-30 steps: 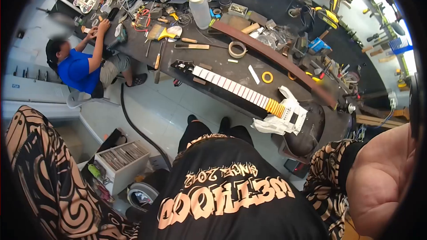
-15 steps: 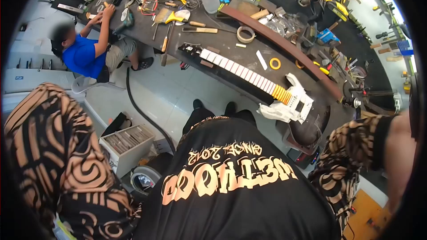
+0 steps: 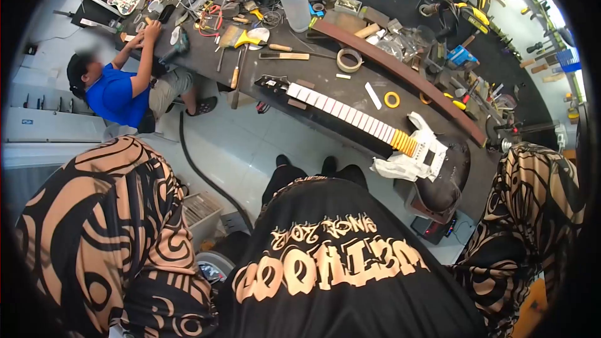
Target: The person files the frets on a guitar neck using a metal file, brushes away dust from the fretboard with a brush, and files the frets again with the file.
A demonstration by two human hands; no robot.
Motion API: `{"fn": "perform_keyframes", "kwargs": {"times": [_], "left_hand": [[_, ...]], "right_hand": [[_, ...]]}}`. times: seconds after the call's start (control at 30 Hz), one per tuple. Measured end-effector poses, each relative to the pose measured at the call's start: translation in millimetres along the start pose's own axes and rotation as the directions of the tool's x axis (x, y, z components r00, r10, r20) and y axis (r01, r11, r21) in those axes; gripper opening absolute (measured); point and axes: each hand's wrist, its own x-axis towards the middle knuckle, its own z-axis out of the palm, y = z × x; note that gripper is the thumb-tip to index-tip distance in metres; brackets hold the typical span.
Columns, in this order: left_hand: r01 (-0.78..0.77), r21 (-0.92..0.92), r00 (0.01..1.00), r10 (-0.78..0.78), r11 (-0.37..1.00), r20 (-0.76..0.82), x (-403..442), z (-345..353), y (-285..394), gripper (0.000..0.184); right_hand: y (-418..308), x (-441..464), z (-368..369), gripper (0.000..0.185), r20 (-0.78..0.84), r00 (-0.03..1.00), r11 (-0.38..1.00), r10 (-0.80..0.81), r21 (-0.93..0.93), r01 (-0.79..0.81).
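Neither of my hands shows; only my patterned left sleeve point(image 3: 100, 194) and right sleeve point(image 3: 532, 213) reach up at the two sides of the view. On the dark workbench point(image 3: 250, 78) an electric guitar point(image 3: 350, 116) lies slantwise, its headstock towards the left. White covering wraps its body point(image 3: 410, 164), and pale strips lie between the frets along the neck, turning yellow near the body. A roll of tape point(image 3: 349, 60), a yellow tape ring point(image 3: 391, 99) and a white strip point(image 3: 373, 96) lie behind the neck.
A person in a blue shirt point(image 3: 119, 97) sits at the bench's left end, hands over small parts. A long brown board point(image 3: 400, 78), a brush point(image 3: 241, 39), a bottle point(image 3: 294, 6) and files crowd the bench. A black hose point(image 3: 200, 163) crosses the floor.
The view has shifted slightly, so the guitar sits lower and further right. Both sleeves have risen and moved inward; the bare forearm at the right edge is no longer visible.
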Motion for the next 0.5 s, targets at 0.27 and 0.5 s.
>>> {"fn": "perform_keyframes", "kwargs": {"times": [0.27,0.5], "left_hand": [[0.005,0.041,0.939,0.009,0.999,-0.344,-25.6,-25.2,-15.7,0.018],[0.739,-0.665,0.068,-0.994,0.105,-0.082,-304.5,214.7,-114.2,0.011]], "right_hand": [[4.4,20.0,30.3,0.024,-0.101,0.99,0.992,0.101,-0.064,-0.108],[1.4,-178.9,68.1,0.025,-0.015,0.506,0.504,0.863,-0.065,-0.861]]}}
